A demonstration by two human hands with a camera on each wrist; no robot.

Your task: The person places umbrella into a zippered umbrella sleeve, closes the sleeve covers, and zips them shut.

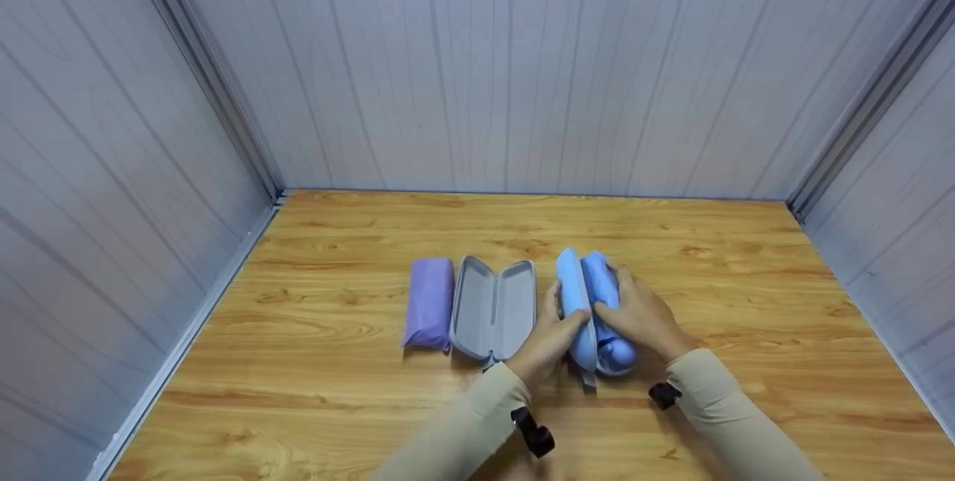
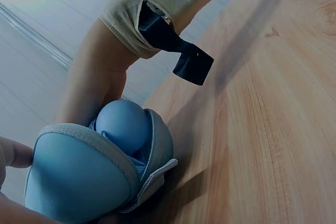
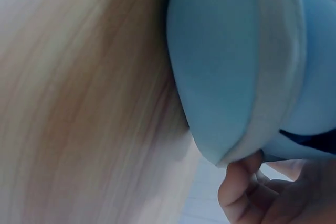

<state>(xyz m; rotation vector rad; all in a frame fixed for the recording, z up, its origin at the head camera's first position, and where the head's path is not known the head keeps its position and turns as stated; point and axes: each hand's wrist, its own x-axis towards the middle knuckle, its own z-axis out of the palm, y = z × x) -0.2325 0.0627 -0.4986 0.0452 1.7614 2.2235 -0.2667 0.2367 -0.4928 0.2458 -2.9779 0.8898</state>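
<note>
A light blue zip case (image 1: 574, 309) stands partly open on the table, with a blue folded umbrella (image 1: 601, 287) lying in its right half. The umbrella's round handle end (image 2: 123, 124) shows between the two halves. My left hand (image 1: 548, 343) grips the case's left half, thumb on its top. My right hand (image 1: 645, 317) holds the right side, its thumb against the umbrella. In the right wrist view, its curled fingers (image 3: 239, 184) touch the rim of the case (image 3: 220, 66). Some fingertips are hidden behind the case.
To the left lies an open grey zip case (image 1: 515, 306) with nothing in its halves. A purple soft pouch (image 1: 430, 302) lies beside it. Pale panel walls (image 1: 507, 71) enclose the wooden table (image 1: 321, 391) at the back and both sides.
</note>
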